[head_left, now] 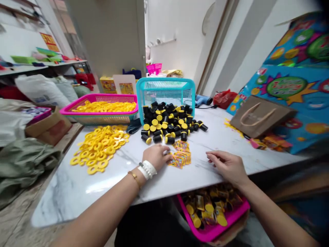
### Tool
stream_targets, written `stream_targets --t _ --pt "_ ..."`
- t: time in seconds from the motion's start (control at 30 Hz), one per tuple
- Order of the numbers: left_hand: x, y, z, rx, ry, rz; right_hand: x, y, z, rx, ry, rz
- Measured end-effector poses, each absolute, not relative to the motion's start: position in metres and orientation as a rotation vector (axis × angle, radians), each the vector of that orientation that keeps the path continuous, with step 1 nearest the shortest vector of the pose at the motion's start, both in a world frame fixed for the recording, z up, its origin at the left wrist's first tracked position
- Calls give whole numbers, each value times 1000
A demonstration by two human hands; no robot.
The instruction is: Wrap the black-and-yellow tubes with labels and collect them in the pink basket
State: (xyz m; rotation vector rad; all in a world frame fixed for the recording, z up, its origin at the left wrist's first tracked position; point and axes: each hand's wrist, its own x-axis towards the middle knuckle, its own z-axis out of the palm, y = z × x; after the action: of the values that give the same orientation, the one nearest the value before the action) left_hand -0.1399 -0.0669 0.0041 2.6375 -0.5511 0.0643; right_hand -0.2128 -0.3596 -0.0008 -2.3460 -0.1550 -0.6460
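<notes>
Working bare-handed at a marble-patterned table (pixel 115 187), a person sets the left hand (pixel 156 158) at the near edge of the black canisters, its fingertips meeting the left side of a small spread of overlapping printed cards (pixel 182 158) — whether that grip pinches a card cannot be told. The right hand (pixel 230 167) is poised to the right of the cards, well apart from them, fingers bent and nothing visible in its grip; whether the fingertips press together cannot be made out. Beyond the cards, black canisters with yellow caps (pixel 167 118) spill from a turquoise basket (pixel 166 82) tipped on its side. Yellow rings (pixel 99 147) lie heaped to the left, with more filling a pink-rimmed basket (pixel 108 112) behind them; a dark cloth (pixel 133 126) sits between the ring heap and the canisters. At the right, a brown paper bag (pixel 257 118) leans before blue printed packaging (pixel 288 82), near a red plastic bag (pixel 226 98). Below the table's edge — between the forearms — a pink bin (pixel 218 233) holds yellow-capped canisters in printed wrapping (pixel 205 209). A gold bracelet (pixel 135 176) circles the left wrist.
</notes>
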Motion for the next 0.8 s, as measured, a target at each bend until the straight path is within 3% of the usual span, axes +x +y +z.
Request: stream_targets --t 0.2,0.6,0.7,0.8 --pt "-142 -67 -1 2603 -558 57 -186 -282 14 -2369 -611 -705" --pt "-141 -67 -2 2350 -629 123 -170 -250 8 -2291 -529 -755" --pt "-137 -54 6 1990 -542 35 -165 -240 15 -2224 -398 -581" --pt "-134 -37 17 1611 -481 -97 -151 -226 31 -2098 -316 -173"
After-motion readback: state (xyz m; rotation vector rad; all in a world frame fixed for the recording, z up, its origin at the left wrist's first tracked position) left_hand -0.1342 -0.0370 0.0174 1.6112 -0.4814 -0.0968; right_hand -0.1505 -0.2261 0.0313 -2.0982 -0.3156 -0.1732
